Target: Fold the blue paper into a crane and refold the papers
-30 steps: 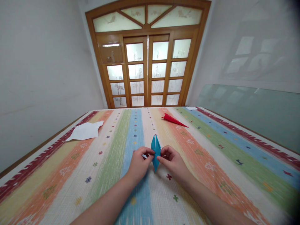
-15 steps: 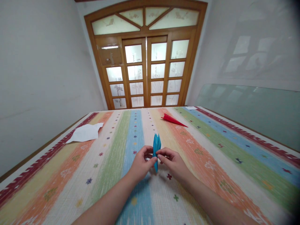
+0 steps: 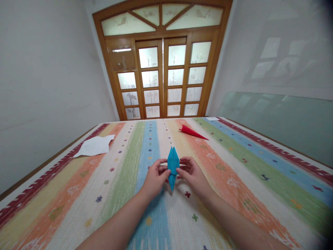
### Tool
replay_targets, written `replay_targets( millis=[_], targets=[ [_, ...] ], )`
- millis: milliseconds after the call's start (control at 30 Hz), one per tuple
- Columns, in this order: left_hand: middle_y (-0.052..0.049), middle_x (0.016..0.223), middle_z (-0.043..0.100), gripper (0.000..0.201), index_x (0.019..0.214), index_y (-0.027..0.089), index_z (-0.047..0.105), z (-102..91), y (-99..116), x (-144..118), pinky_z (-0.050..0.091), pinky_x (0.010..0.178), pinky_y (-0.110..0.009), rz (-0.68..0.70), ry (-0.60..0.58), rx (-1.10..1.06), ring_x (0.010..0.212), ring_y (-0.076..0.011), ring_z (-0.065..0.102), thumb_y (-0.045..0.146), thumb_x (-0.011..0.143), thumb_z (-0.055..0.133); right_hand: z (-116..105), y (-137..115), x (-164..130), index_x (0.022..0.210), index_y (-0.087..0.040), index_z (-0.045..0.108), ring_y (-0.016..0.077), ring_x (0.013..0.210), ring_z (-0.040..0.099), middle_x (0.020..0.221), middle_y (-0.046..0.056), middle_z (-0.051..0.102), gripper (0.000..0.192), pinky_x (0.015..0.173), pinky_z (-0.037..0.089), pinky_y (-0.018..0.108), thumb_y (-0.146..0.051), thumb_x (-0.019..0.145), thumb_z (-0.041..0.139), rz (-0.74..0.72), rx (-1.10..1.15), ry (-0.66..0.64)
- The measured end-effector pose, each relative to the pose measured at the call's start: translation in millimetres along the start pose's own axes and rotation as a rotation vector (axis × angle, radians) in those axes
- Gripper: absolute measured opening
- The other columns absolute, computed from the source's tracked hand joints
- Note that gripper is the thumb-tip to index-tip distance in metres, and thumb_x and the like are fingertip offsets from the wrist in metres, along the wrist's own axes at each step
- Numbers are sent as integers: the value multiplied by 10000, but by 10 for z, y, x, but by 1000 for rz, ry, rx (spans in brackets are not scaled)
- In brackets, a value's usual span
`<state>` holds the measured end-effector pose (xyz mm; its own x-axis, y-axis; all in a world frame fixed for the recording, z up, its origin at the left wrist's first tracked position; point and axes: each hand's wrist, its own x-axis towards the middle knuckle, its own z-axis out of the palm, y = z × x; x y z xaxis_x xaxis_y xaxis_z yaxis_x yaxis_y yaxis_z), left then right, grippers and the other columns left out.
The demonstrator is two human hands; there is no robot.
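A blue folded paper [image 3: 173, 162], long and diamond-shaped with pointed ends, is held just over the table with one broad face toward me. Its far end shows a split tip. My left hand [image 3: 156, 173] pinches its left edge, thumb on the near face and fingers behind. On the right edge, my right hand [image 3: 191, 172] grips it the same way, its fingertips partly hidden behind the paper. Farther off to the right lies a red folded paper [image 3: 193, 132], narrow and pointed toward the right.
A striped, patterned tablecloth [image 3: 122, 208] covers the table. On the left side rests a white paper sheet [image 3: 95, 146] with an uneven edge. Something small and white [image 3: 212, 118] lies at the far right edge. Wooden doors [image 3: 162, 80] stand beyond the table, with walls on both sides.
The blue paper was seen nearly edge-on with its layers apart at the top; now its flat, wider face shows. Both hands have shifted their hold to its two side edges.
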<state>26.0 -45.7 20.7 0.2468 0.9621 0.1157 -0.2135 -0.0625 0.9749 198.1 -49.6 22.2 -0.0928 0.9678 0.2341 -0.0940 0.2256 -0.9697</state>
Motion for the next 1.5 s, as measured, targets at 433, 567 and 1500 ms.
replay_targets(
  millis=[433, 567, 1500],
  targets=[
    [-150, 1135, 669, 600, 1346, 180, 499, -12, -23, 5, 537, 681, -292, 30, -35, -50, 802, -191, 686, 296, 794, 704, 50, -37, -16, 1249, -279, 418, 206, 809, 683, 1057, 67, 672, 524, 653, 554, 330, -353, 815, 703, 64, 126, -93],
    [-150, 1156, 663, 541, 1290, 167, 543, -25, -52, 32, 549, 689, -301, 43, -40, -49, 801, -187, 683, 273, 785, 705, 40, -5, -9, 1288, -280, 416, 194, 791, 676, 1024, 59, 677, 535, 634, 546, 310, -325, 829, 686, 57, 122, -95],
    [-98, 1163, 661, 432, 1235, 206, 592, 2, 109, -70, 519, 715, -276, 180, 0, 309, 943, -189, 630, 172, 807, 642, 62, -35, -19, 1101, -205, 664, 217, 939, 669, 1144, 106, 671, 296, 681, 556, 297, -319, 831, 706, 317, 356, -182]
  ],
)
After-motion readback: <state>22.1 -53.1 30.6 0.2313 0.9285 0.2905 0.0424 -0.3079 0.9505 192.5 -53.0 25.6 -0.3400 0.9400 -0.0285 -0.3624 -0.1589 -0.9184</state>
